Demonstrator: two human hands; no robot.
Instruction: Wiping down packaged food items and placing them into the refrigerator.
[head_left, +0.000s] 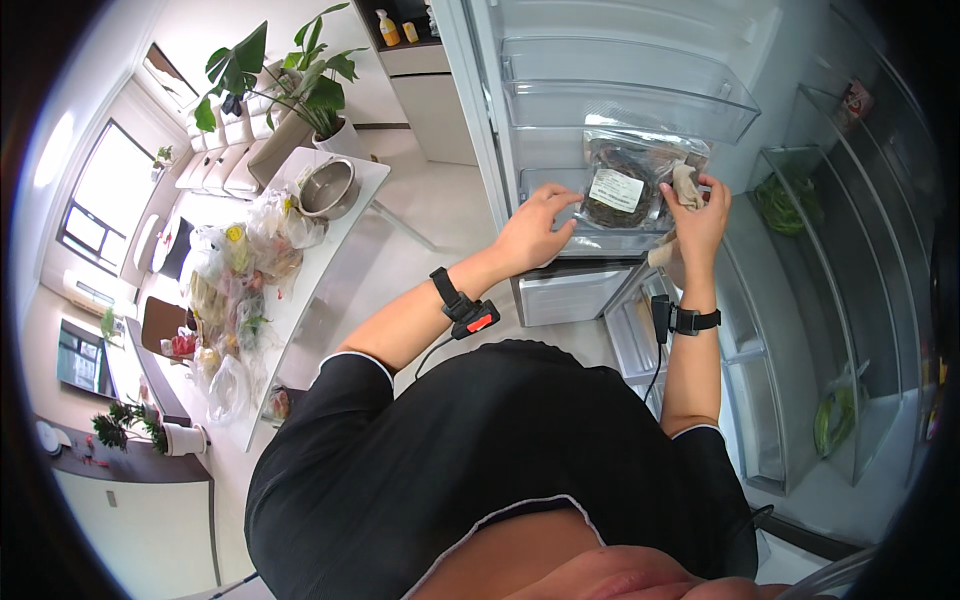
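Note:
In the lower door bin of an open refrigerator stands a clear plastic bag of dark dried food (616, 196) with a white printed label. My right hand (697, 217) is at the bag's right side, its thumb and fingers closed on a crumpled beige cloth (685, 186). More beige material hangs below that hand. My left hand (534, 229) is at the left end of the clear door bin (592, 244), fingers apart and curved, fingertips close to the bag's left edge. It holds nothing that I can see.
Above is another clear door bin (630, 105). Refrigerator shelves (847, 292) at the right hold bagged green vegetables (787, 202). A lower door or drawer (574, 296) stands open. At the left, a white table (300, 300) bears many plastic bags (232, 277) and a metal bowl (328, 189).

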